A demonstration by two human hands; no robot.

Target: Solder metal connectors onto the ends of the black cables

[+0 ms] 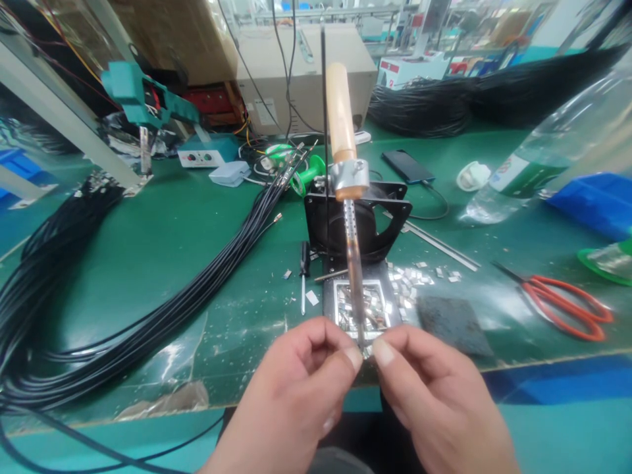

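Observation:
My left hand and my right hand meet at the front edge of the bench. Each is closed in a pinch of thumb and forefinger; what they hold is too small and hidden to make out. Between the fingertips points the tip of a soldering iron with a wooden handle, clamped upright in a metal holder. Just behind my fingers, a shallow tray holds many small metal pieces. More small silvery pieces lie loose to its right. Behind the iron stands a black fan.
A bundle of black cables curves over the left side. A screwdriver, a dark square pad and red-handled scissors lie nearby. Farther back are a phone, a green solder spool and a plastic bottle.

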